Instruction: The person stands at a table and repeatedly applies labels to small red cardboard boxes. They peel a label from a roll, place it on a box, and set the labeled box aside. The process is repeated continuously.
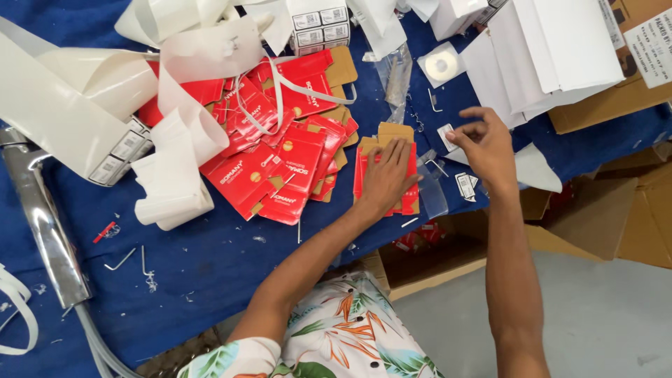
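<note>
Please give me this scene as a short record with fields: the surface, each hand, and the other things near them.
Surface: table with blue cloth
Left hand: left hand lies flat on a small stack of flat red cartons
Right hand: right hand pinches a small white piece, fingers bent
Beside the left hand: loose pile of red cartons
Far left: curled white paper strips, chrome tap
Loose on cloth: small metal hex keys
Upper right: white boxes, brown cardboard box
</note>
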